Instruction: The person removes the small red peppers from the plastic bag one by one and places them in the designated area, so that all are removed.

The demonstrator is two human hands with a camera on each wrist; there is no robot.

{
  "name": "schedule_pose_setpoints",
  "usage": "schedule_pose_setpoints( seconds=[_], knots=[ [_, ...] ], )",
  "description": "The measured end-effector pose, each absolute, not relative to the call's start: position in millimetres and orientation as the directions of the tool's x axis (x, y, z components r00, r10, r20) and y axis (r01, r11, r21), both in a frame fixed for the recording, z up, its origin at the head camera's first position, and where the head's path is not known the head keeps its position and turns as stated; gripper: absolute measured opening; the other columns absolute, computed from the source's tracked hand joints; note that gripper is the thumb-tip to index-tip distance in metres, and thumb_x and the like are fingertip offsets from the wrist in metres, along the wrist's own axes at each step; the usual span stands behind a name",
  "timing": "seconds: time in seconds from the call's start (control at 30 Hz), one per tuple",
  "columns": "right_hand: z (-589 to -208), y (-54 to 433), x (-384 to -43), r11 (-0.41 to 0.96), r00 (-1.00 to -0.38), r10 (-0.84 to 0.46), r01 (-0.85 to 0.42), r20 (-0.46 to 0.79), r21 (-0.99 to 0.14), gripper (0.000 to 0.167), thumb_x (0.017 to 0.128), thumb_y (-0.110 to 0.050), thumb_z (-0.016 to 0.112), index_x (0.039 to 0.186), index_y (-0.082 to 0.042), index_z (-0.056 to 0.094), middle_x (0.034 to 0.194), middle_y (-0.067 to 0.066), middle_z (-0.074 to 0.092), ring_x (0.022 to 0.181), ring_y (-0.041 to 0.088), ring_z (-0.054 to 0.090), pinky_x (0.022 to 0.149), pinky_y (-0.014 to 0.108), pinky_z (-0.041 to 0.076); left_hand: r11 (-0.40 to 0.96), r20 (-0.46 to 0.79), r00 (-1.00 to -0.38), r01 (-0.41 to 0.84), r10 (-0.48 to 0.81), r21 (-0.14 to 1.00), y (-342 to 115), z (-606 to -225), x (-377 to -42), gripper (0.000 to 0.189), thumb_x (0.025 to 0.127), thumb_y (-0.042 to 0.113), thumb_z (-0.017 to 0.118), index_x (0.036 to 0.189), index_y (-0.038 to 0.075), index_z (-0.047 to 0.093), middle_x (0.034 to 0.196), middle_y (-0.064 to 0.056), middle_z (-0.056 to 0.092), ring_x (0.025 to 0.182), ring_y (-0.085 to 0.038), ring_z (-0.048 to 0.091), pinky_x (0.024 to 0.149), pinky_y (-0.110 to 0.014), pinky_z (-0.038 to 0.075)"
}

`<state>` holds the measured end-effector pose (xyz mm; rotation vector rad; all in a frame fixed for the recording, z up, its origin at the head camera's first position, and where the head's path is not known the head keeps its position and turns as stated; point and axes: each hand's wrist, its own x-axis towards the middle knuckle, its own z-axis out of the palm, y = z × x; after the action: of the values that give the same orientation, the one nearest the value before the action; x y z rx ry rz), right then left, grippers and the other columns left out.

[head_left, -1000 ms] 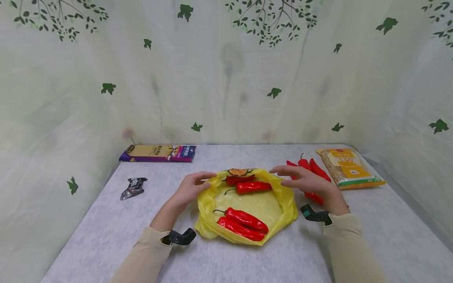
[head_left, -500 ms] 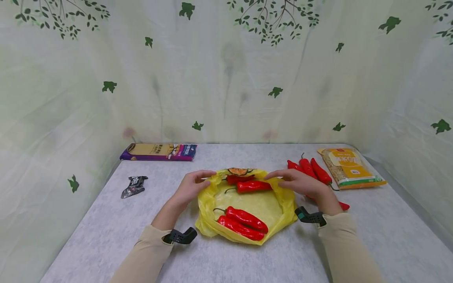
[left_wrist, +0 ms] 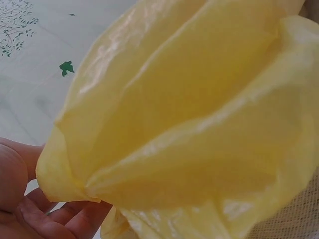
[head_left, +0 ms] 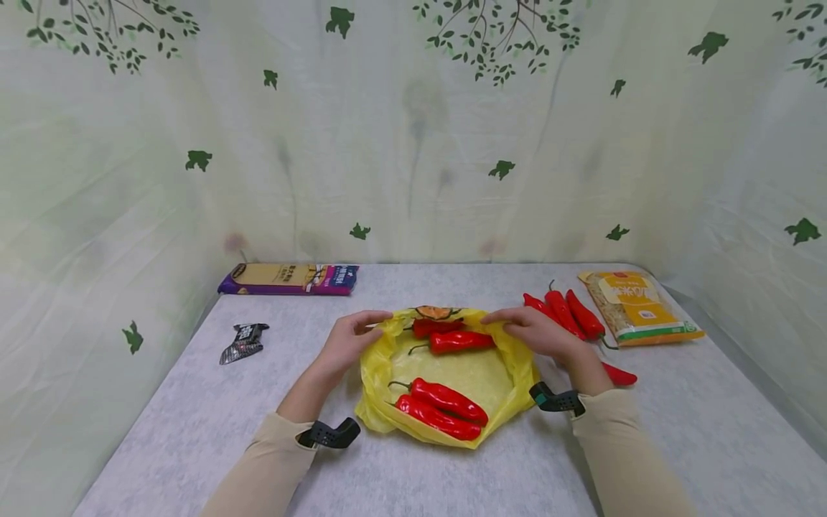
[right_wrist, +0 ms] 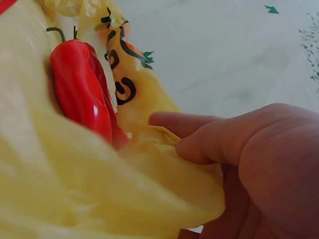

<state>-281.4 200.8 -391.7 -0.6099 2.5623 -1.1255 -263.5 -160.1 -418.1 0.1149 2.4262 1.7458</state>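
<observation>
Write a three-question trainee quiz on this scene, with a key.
1. True or false: the black packet lies inside the yellow bag.
2. How many red peppers show inside the bag in the head view? A) two B) four C) seven
3. Which hand is nearer the loose red peppers outside the bag?

Key:
1. False; the black packet lies on the table.
2. B.
3. The right hand, whose fingers hold the bag's edge.
</observation>
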Motion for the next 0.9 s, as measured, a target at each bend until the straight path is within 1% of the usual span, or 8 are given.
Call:
schedule_pose_setpoints(
  seconds=[0.07, 0.27, 0.37, 0.5, 0.6, 0.73, 0.8, 0.9],
  knots=[
    [-392.9, 198.6, -280.7, 0.612, -0.886, -0.455, -0.237, -0.09, -0.755, 0.037, 0.102, -0.011, 0.047, 0.135, -0.019, 0.063, 0.146, 0.007, 0.057, 0.137, 0.032, 0.048, 0.114, 0.057, 0.04, 0.312, -0.078, -0.986, -0.029, 0.148, 0.95, -159.8, -418.9, -263.7, 0.036, 0.102, 0.011, 0.053, 0.136, 0.019, 0.062, 0.147, -0.007, 0.055, 0.127, -0.026, 0.058, 0.107, -0.04, 0.05],
    [-395.2, 193.0, -279.8, 0.59, -0.884, -0.466, -0.285, -0.031, -0.756, 0.045, 0.102, -0.014, 0.052, 0.147, -0.012, 0.049, 0.155, 0.014, 0.046, 0.146, 0.038, 0.036, 0.118, 0.06, 0.033, 0.278, -0.076, -0.985, -0.031, 0.153, 0.96, -159.4, -418.6, -263.0, 0.039, 0.102, 0.009, 0.052, 0.14, 0.018, 0.058, 0.15, -0.006, 0.053, 0.131, -0.028, 0.057, 0.108, -0.041, 0.05],
    [-396.8, 190.4, -280.7, 0.585, -0.888, -0.46, -0.289, -0.017, -0.758, 0.048, 0.101, -0.013, 0.053, 0.149, -0.012, 0.047, 0.157, 0.014, 0.043, 0.147, 0.039, 0.034, 0.117, 0.062, 0.032, 0.285, -0.073, -0.984, -0.024, 0.163, 0.958, -160.1, -416.9, -262.7, 0.039, 0.102, 0.01, 0.053, 0.14, 0.018, 0.058, 0.149, -0.006, 0.053, 0.131, -0.028, 0.057, 0.109, -0.042, 0.049],
    [-397.8, 187.6, -281.1, 0.575, -0.892, -0.453, -0.288, -0.004, -0.766, 0.048, 0.101, -0.012, 0.053, 0.148, -0.012, 0.047, 0.157, 0.014, 0.042, 0.147, 0.039, 0.033, 0.118, 0.062, 0.031, 0.325, -0.053, -0.984, 0.005, 0.172, 0.946, -162.2, -414.0, -263.1, 0.039, 0.101, 0.015, 0.056, 0.139, 0.019, 0.058, 0.149, -0.006, 0.054, 0.132, -0.028, 0.056, 0.11, -0.045, 0.047],
    [-397.7, 187.1, -281.0, 0.574, -0.889, -0.458, -0.291, -0.005, -0.766, 0.047, 0.101, -0.013, 0.053, 0.147, -0.012, 0.048, 0.156, 0.014, 0.043, 0.146, 0.039, 0.034, 0.118, 0.062, 0.03, 0.353, -0.004, -0.985, 0.057, 0.17, 0.934, -162.0, -409.4, -262.0, 0.039, 0.1, 0.017, 0.058, 0.139, 0.02, 0.058, 0.148, -0.005, 0.054, 0.136, -0.03, 0.051, 0.116, -0.05, 0.04],
    [-398.5, 188.1, -281.9, 0.589, -0.886, -0.464, -0.283, -0.03, -0.757, 0.045, 0.101, -0.016, 0.054, 0.146, -0.015, 0.05, 0.155, 0.013, 0.046, 0.145, 0.038, 0.036, 0.117, 0.061, 0.033, 0.391, 0.108, -0.978, 0.172, 0.18, 0.904, -157.6, -400.7, -255.8, 0.036, 0.1, 0.018, 0.059, 0.136, 0.02, 0.061, 0.146, -0.004, 0.056, 0.14, -0.029, 0.046, 0.12, -0.057, 0.031],
    [-398.2, 189.1, -282.3, 0.594, -0.886, -0.461, -0.267, -0.05, -0.759, 0.044, 0.101, -0.018, 0.055, 0.144, -0.017, 0.052, 0.155, 0.011, 0.046, 0.145, 0.037, 0.036, 0.117, 0.061, 0.034, 0.409, 0.17, -0.964, 0.242, 0.205, 0.88, -153.4, -396.2, -251.7, 0.035, 0.099, 0.018, 0.06, 0.134, 0.018, 0.062, 0.144, -0.004, 0.058, 0.14, -0.028, 0.047, 0.119, -0.058, 0.032],
    [-397.5, 191.7, -282.9, 0.6, -0.886, -0.458, -0.246, -0.076, -0.761, 0.043, 0.1, -0.019, 0.057, 0.143, -0.021, 0.054, 0.155, 0.009, 0.047, 0.145, 0.036, 0.037, 0.116, 0.062, 0.034, 0.407, 0.236, -0.937, 0.328, 0.259, 0.852, -146.3, -390.3, -245.3, 0.034, 0.098, 0.016, 0.062, 0.132, 0.015, 0.064, 0.141, -0.005, 0.061, 0.137, -0.028, 0.051, 0.114, -0.056, 0.04]
  ],
)
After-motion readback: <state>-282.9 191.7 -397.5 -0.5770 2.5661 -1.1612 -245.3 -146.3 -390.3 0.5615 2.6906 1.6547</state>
